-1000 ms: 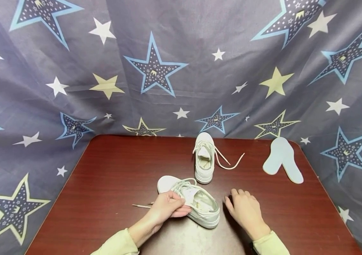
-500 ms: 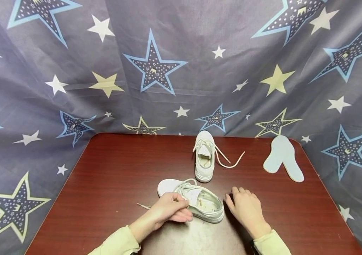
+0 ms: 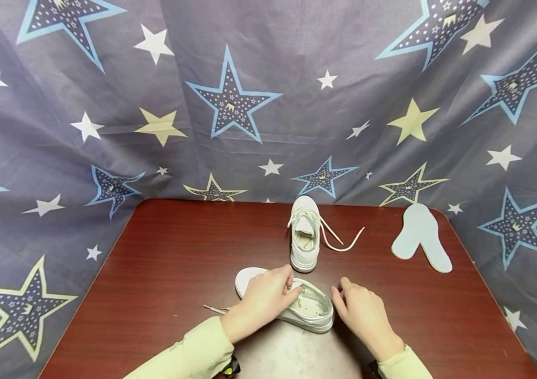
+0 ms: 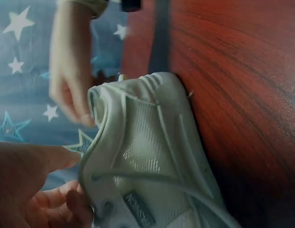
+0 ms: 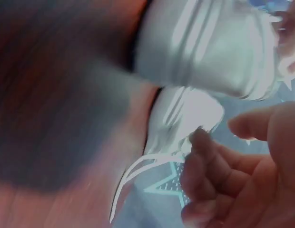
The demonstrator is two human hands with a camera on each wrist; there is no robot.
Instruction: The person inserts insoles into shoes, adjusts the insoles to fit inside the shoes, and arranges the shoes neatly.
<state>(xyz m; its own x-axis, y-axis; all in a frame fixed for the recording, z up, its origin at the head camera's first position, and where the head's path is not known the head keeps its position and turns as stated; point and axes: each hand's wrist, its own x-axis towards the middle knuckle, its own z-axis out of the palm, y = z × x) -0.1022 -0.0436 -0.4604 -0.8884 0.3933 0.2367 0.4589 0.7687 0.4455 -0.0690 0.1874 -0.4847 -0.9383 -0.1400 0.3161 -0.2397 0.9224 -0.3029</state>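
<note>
A white lace-up shoe (image 3: 313, 319) lies at the near middle of the table, toe to the left. My left hand (image 3: 264, 296) reaches across its tongue and laces, covering most of them. In the left wrist view, the thumb (image 4: 62, 159) stands apart from the bent fingers (image 4: 62, 204) at the shoe's opening. A loose lace end (image 3: 213, 309) sticks out on the near side. Right of the heel, my right hand (image 3: 364, 314) hovers low over the table, fingers loosely bent. Nothing is between its thumb and fingers in the right wrist view.
A second white shoe (image 3: 304, 260) stands just behind, toe away, its lace (image 3: 344, 248) trailing right. Two pale insoles (image 3: 421, 230) lie overlapped at the back right of the reddish-brown table (image 3: 192, 237). A star-patterned curtain (image 3: 268, 126) hangs along the back and sides.
My left hand has moved from the shoe's near side up and right over its tongue. The near shoe has shifted slightly right. My right hand has barely moved.
</note>
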